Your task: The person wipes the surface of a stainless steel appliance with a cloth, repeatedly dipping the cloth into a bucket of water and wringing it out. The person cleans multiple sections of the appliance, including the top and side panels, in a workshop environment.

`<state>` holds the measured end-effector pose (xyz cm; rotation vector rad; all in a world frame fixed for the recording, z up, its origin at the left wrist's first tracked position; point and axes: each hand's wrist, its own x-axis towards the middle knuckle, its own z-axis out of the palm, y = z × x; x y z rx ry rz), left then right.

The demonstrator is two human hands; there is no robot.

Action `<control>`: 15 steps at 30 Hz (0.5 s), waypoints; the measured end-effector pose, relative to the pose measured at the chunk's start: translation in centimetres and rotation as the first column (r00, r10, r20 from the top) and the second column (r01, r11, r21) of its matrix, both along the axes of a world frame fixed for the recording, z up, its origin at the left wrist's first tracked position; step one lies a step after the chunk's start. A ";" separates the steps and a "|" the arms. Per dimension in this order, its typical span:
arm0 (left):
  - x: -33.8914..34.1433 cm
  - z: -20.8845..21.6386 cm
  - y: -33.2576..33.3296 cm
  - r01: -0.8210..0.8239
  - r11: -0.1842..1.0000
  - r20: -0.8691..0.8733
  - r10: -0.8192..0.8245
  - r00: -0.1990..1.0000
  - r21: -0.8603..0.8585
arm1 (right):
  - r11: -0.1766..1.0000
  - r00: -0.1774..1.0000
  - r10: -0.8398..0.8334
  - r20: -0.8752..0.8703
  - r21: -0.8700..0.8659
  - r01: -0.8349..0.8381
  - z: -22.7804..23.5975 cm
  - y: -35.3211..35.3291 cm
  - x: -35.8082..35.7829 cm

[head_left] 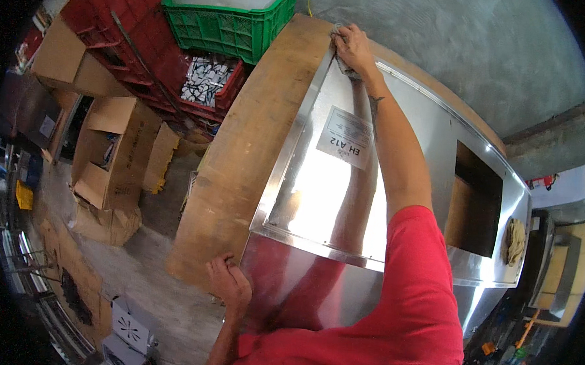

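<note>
A large shiny sheet-metal housing [291,215] lies on a wooden tabletop [241,154]. It has a rectangular cut-out [477,203] on the right and a pale printed label [347,136] on its panel. At the far left corner, my right hand [354,49] is closed on a greyish rag [347,69] and presses it to the metal; part of the rag is hidden under the palm. My left hand [230,283] rests at the near left edge of the tabletop, beside the housing, its fingers loosely bent with nothing seen in them.
Left of the table stand an open cardboard box [114,148] and a red crate [226,88] of small pale pieces, with a green crate [224,26] above. A second, yellowish cloth [515,242] lies on the housing's right end. A grey wall [455,39] rises behind.
</note>
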<state>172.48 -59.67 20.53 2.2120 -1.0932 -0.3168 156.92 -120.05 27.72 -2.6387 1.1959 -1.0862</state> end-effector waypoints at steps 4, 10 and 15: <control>-0.2 0.5 0.1 -0.031 0.999 0.059 0.032 0.998 -0.014 | 0.997 0.998 0.006 -0.063 -0.076 -0.010 0.3 3.0 -1.3; -0.5 0.1 -0.2 0.019 0.995 0.065 -0.012 0.998 -0.098 | 0.988 0.942 -0.115 0.317 0.132 0.077 6.5 10.8 -9.4; 0.4 -1.4 0.0 0.009 0.972 0.063 0.006 0.998 -0.235 | 0.871 0.884 -0.084 0.459 0.465 -0.158 14.3 30.2 -11.9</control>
